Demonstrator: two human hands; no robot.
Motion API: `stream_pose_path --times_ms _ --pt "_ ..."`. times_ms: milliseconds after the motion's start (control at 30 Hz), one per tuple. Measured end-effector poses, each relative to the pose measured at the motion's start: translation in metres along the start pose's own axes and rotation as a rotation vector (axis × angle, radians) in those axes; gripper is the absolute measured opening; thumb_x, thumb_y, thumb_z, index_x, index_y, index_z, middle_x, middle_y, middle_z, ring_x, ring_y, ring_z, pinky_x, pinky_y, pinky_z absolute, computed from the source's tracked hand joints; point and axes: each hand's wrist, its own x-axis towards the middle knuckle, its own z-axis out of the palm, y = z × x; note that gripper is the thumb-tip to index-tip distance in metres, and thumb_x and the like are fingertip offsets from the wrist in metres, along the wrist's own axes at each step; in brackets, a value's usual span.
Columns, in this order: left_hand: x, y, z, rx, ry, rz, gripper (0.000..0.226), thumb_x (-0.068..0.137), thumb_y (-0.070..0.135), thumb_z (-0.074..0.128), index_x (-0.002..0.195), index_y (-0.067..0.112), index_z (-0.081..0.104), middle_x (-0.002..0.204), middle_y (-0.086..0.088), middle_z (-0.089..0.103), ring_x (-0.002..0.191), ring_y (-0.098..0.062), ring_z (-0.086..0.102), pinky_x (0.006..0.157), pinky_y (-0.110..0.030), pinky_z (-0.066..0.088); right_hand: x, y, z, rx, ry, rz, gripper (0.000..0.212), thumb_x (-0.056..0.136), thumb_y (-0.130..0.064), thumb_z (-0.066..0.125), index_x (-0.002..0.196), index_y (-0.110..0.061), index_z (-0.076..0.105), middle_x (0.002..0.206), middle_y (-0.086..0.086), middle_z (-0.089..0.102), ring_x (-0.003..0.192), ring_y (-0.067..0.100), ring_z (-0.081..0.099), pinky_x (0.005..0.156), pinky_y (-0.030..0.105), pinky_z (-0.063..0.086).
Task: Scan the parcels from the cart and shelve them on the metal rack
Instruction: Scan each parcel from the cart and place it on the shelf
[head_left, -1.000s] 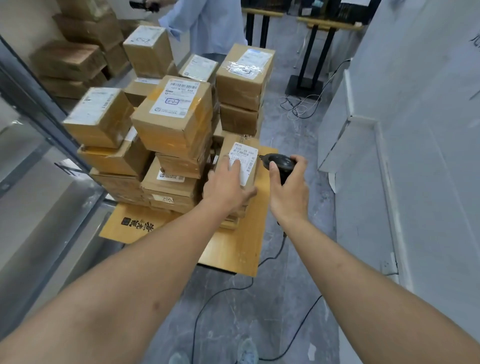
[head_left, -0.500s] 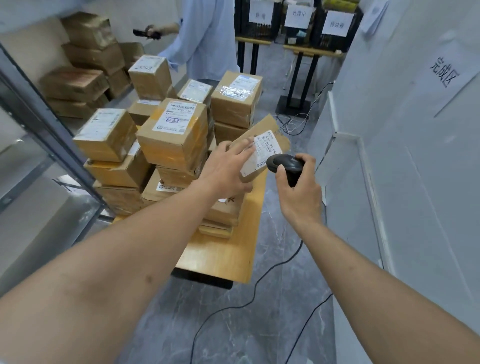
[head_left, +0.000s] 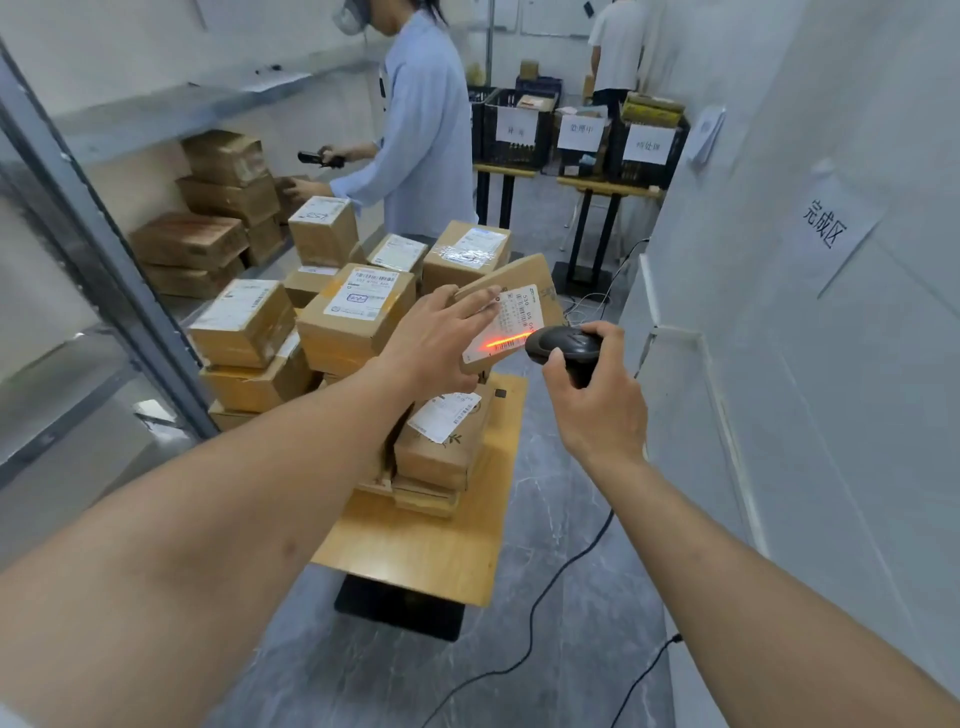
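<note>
A flat cardboard parcel (head_left: 511, 306) is held tilted in the air above the cart (head_left: 415, 551), its white label (head_left: 506, 325) facing the person and crossed by a red scan line. The left hand (head_left: 434, 335) grips the parcel's left edge, fingers spread over its face. Just right of the parcel, the right hand (head_left: 597, 405) is curled around a black corded scanner (head_left: 563, 348) aimed at the label. Below the parcel, more taped boxes (head_left: 353, 317) are stacked on the cart. Left of the cart stands the metal rack (head_left: 104, 244), holding boxes.
</note>
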Motion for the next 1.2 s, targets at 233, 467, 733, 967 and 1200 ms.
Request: stream_pose_path --times_ms 233,467,733,967,1200 --pt "-0.012 -0.004 -0.023 0.005 0.03 -0.05 0.105 0.083 0.063 0.075 0.167 0.021 0.025 0.176 0.007 0.01 0.151 -0.033 0.024 0.124 -0.046 0.028 -0.001 -0.017 -0.009 -0.008 0.002 -0.079 0.034 0.099 -0.046 0.058 0.129 -0.034 0.045 0.096 -0.012 0.06 0.078 0.018 0.062 0.069 0.037 0.052" --pt "-0.039 -0.002 -0.053 -0.073 0.153 -0.278 0.101 0.086 0.064 0.072 0.165 0.019 0.027 0.175 0.003 0.017 0.145 -0.034 0.033 0.12 -0.044 0.033 -0.007 -0.047 -0.002 0.188 -0.011 -0.076 0.036 0.101 -0.048 0.058 0.132 -0.035 0.044 0.094 -0.019 0.061 0.083 0.01 0.065 0.075 0.042 0.057" --pt "-0.111 -0.025 -0.089 -0.141 0.28 -0.669 0.091 0.091 0.067 0.062 0.162 0.017 0.034 0.172 -0.003 0.024 0.136 -0.037 0.042 0.112 -0.045 0.038 -0.033 -0.116 0.041 0.374 -0.154 -0.112 0.038 0.103 -0.05 0.055 0.135 -0.034 0.042 0.114 -0.005 0.066 0.099 0.018 0.066 0.081 0.034 0.052" --pt "-0.213 -0.052 -0.101 -0.104 0.305 -0.836 0.092 0.09 0.07 0.061 0.162 0.019 0.033 0.171 -0.001 0.024 0.131 -0.037 0.044 0.107 -0.046 0.046 -0.09 -0.19 0.069 0.397 -0.28 -0.219 0.038 0.105 -0.049 0.053 0.136 -0.03 0.039 0.112 -0.006 0.061 0.1 0.019 0.061 0.082 0.032 0.043" --pt "-0.348 -0.083 -0.115 -0.062 0.309 -0.986 0.095 0.088 0.07 0.063 0.162 0.019 0.032 0.171 0.0 0.025 0.128 -0.037 0.045 0.105 -0.047 0.048 -0.185 -0.274 0.1 0.426 -0.4 -0.272 0.039 0.106 -0.049 0.051 0.137 -0.029 0.038 0.11 -0.004 0.057 0.098 0.02 0.059 0.081 0.036 0.046"
